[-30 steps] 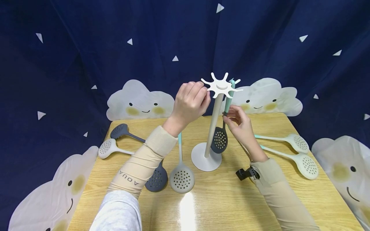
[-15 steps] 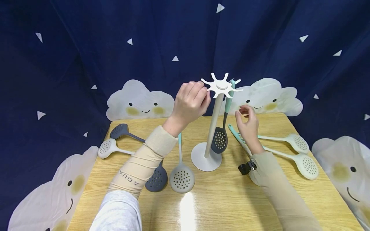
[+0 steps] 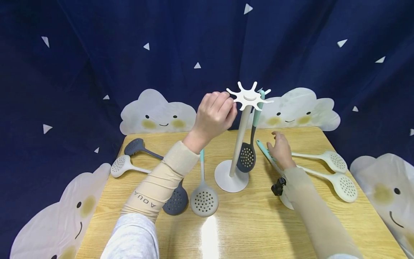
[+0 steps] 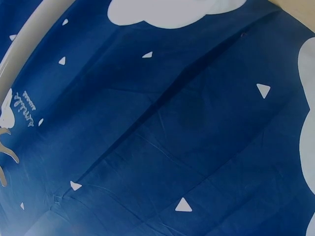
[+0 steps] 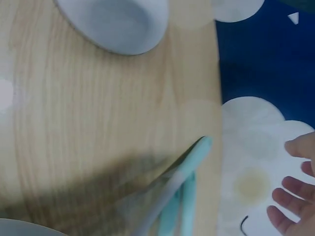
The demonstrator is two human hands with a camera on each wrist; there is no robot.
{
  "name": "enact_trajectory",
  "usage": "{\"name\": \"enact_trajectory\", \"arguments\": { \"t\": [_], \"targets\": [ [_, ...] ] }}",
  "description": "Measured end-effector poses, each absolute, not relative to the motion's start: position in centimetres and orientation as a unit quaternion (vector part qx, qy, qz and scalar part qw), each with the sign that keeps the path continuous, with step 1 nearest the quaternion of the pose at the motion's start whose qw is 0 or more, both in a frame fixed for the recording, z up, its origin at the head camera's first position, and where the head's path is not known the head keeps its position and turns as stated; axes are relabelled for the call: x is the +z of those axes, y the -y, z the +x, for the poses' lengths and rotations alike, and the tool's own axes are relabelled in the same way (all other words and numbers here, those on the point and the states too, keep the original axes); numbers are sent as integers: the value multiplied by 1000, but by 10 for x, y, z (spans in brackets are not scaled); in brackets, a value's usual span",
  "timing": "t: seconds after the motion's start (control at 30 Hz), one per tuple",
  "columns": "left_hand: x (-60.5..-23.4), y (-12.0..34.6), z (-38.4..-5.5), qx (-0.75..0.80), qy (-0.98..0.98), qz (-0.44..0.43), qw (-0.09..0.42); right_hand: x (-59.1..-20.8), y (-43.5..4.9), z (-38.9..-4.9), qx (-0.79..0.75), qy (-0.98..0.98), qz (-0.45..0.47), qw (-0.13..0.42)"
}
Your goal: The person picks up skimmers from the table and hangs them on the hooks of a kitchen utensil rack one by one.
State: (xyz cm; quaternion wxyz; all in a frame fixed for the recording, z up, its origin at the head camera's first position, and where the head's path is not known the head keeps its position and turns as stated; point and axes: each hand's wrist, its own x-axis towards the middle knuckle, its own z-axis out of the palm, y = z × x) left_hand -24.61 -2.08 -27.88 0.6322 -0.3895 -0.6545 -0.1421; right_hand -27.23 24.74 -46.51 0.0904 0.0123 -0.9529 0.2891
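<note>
I see a bare left hand point(image 3: 213, 113) and right hand point(image 3: 280, 151), a wrinkled beige arm sleeve point(image 3: 158, 183) with dark AQUA lettering point(image 3: 144, 199) beside a pale grey shirt sleeve point(image 3: 130, 239), and a black wrist camera point(image 3: 278, 186) against the beige right sleeve point(image 3: 313, 212).

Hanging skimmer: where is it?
Head view, right of centre: the skimmer hangs from the rack, between its pole and the right hand.
</note>
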Motion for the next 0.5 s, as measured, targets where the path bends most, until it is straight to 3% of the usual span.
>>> {"name": "enact_trajectory", "arguments": {
  "t": [0.2, 0.5],
  "targets": [
    [-279, 20, -245, -142, 656, -388, 632, -481, -251, -273, 261, 965, -3, 6],
    [-278, 20, -245, -141, 657, -386, 632, -500, -252, -271, 219, 972, -37, -74]
  ]
}}
